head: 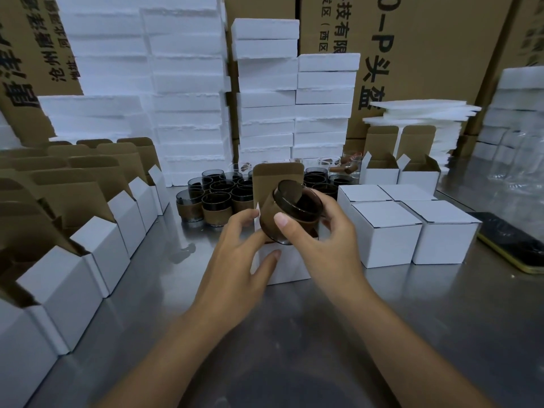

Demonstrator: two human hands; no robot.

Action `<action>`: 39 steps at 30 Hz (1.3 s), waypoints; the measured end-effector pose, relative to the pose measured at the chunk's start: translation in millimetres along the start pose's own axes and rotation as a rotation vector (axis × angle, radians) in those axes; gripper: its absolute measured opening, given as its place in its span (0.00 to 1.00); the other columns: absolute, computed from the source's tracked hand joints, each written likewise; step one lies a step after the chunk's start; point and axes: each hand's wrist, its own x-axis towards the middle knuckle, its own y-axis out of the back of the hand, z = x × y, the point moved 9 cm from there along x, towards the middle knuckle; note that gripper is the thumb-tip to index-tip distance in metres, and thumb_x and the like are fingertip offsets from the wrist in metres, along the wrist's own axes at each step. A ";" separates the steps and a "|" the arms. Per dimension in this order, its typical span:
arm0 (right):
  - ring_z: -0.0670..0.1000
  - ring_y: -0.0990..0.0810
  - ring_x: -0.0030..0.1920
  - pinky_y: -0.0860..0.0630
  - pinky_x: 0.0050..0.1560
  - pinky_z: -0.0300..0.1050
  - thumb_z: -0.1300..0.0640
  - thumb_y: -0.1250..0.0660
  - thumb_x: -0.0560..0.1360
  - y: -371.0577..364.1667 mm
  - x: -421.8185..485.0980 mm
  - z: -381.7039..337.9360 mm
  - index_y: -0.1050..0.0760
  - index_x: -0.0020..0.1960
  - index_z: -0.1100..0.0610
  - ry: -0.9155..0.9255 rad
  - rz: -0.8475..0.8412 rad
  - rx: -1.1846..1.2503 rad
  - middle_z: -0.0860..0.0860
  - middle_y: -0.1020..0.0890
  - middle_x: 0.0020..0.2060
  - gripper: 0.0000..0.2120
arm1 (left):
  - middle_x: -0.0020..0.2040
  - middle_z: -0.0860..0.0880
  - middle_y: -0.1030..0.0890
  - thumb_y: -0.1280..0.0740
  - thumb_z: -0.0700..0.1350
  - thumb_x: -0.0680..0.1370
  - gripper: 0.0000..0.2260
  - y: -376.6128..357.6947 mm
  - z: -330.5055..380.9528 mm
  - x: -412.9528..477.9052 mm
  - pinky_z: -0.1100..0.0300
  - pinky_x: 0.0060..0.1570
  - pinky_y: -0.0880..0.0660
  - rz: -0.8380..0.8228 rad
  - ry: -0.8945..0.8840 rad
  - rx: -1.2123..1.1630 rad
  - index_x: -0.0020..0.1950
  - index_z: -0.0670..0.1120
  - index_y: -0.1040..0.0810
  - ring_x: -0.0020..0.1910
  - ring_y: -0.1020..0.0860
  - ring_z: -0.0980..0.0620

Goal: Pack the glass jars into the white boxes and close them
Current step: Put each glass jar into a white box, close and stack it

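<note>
As left hand (238,251) holds box (290,266), right hand (326,242) grips jar (290,213) above.

The big brown carton (435,39) at the back right carries bold black print running down its face, "0-P头盔"; beside that line, on the same face, stand smaller characters, "技有限" and "(西区", cut off by white stacks; the left carton (26,92) bears turned black Chinese characters, too skewed to read.
</note>
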 end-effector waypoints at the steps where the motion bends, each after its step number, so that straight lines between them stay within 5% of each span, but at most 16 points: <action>1: 0.32 0.25 0.53 0.33 0.48 0.21 0.46 0.26 0.68 -0.5 0.2 -0.2 0.26 0.49 0.35 0.004 -0.007 0.001 0.30 0.21 0.47 0.14 | 0.67 0.54 0.35 0.32 0.44 0.76 0.16 0.0 -0.8 0.0 0.61 0.63 0.33 0.004 -0.004 -0.010 0.63 0.55 0.25 0.68 0.33 0.54; 8: 0.32 0.25 0.53 0.31 0.46 0.22 0.45 0.27 0.68 2.6 -0.3 -4.3 0.27 0.51 0.36 0.047 0.032 -0.032 0.32 0.21 0.48 0.14 | 0.66 0.56 0.33 0.32 0.46 0.76 0.08 -0.3 -6.2 0.5 0.72 0.58 0.36 0.010 -0.018 -0.038 0.54 0.53 0.22 0.65 0.32 0.59; 15: 0.38 0.31 0.61 0.32 0.60 0.34 0.40 0.30 0.67 1.9 -4.9 -5.7 0.41 0.71 0.41 0.123 0.060 -0.394 0.37 0.30 0.58 0.36 | 0.61 0.59 0.32 0.31 0.42 0.76 0.06 3.3 3.5 0.7 0.74 0.55 0.33 0.042 -0.083 -0.053 0.52 0.48 0.21 0.58 0.30 0.65; 20: 0.47 0.28 0.55 0.25 0.53 0.51 0.40 0.33 0.69 0.1 -7.2 -12.1 0.29 0.54 0.45 0.215 0.050 -0.544 0.42 0.31 0.51 0.16 | 0.60 0.57 0.30 0.31 0.41 0.75 0.04 5.3 6.5 0.5 0.74 0.55 0.33 0.065 -0.111 -0.043 0.49 0.47 0.22 0.58 0.30 0.63; 23: 0.49 0.29 0.52 0.25 0.49 0.53 0.42 0.32 0.71 -2.0 -5.4 -9.5 0.31 0.44 0.49 0.213 -0.001 -0.565 0.44 0.32 0.49 0.13 | 0.60 0.55 0.29 0.30 0.41 0.75 0.05 5.8 3.5 0.7 0.76 0.57 0.35 0.080 -0.101 -0.023 0.50 0.46 0.21 0.59 0.31 0.63; 28: 0.52 0.30 0.59 0.25 0.50 0.57 0.45 0.37 0.76 -11.3 -5.7 -4.4 0.30 0.46 0.51 0.200 -0.117 -0.598 0.49 0.31 0.58 0.09 | 0.59 0.55 0.29 0.30 0.42 0.74 0.03 7.7 -4.6 1.7 0.72 0.58 0.33 0.098 -0.042 -0.056 0.47 0.46 0.20 0.61 0.29 0.60; 32: 0.48 0.36 0.68 0.31 0.62 0.51 0.51 0.35 0.76 -10.0 -4.5 6.0 0.24 0.46 0.52 0.125 -0.132 -0.588 0.48 0.35 0.67 0.06 | 0.62 0.51 0.27 0.30 0.44 0.75 0.04 4.6 -5.2 1.8 0.64 0.58 0.32 0.073 -0.029 -0.042 0.48 0.46 0.20 0.63 0.29 0.56; 39: 0.47 0.38 0.69 0.32 0.64 0.52 0.51 0.39 0.79 -15.8 -4.4 11.7 0.22 0.44 0.54 0.113 -0.197 -0.675 0.48 0.33 0.68 0.10 | 0.63 0.49 0.27 0.30 0.43 0.75 0.04 4.5 -1.1 0.8 0.59 0.59 0.30 0.068 -0.052 -0.030 0.49 0.45 0.20 0.64 0.28 0.52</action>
